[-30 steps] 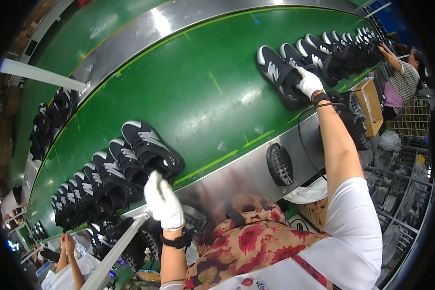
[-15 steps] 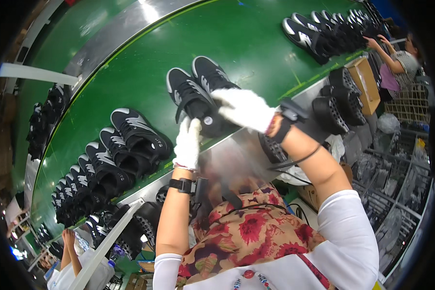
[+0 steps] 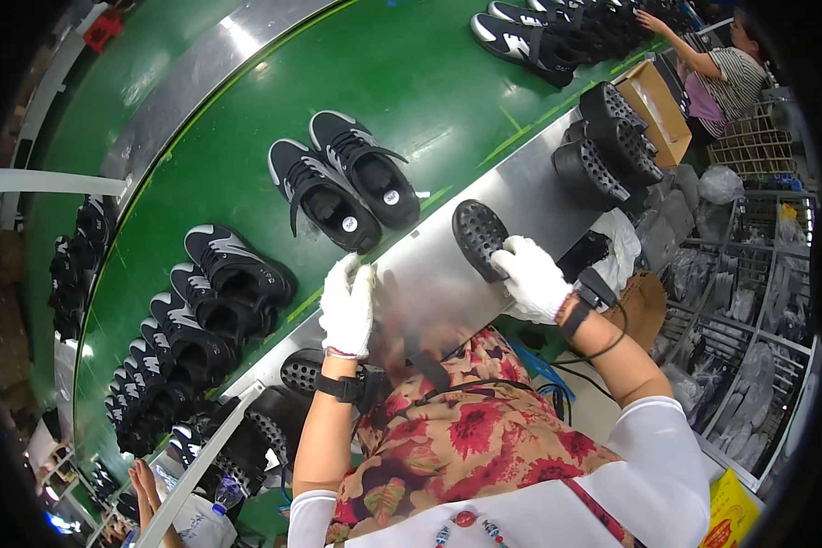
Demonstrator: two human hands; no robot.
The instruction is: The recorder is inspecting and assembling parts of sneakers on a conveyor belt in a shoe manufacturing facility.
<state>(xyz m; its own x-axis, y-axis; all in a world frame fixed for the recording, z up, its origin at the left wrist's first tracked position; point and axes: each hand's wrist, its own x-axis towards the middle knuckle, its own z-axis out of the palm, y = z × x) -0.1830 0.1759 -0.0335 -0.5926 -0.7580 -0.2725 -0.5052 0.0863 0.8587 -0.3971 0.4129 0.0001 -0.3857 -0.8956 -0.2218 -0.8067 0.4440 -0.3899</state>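
Note:
Both my hands wear white gloves. My right hand (image 3: 532,279) grips the near end of a black perforated shoe-shaped block (image 3: 477,236) over the metal ledge (image 3: 429,265). Over the ledge's left part is my left hand (image 3: 347,309), fingers stretched toward the belt, holding nothing I can see. Just beyond it, a pair of black and grey sneakers stands on the green belt: a left shoe (image 3: 315,196) and a right shoe (image 3: 363,164). Their straps hang loose, and a round white sticker shows inside each.
More black perforated blocks (image 3: 603,146) stand on the ledge beside a cardboard box (image 3: 653,110). Rows of sneakers (image 3: 187,338) line the belt at left and far right. A co-worker (image 3: 726,78) reaches in at the upper right; wire racks (image 3: 740,338) stand at right.
My right hand has left the sneakers, moved right and nearer, and taken hold of a black perforated block. My left hand has drawn slightly back from the shoes, whose openings now show.

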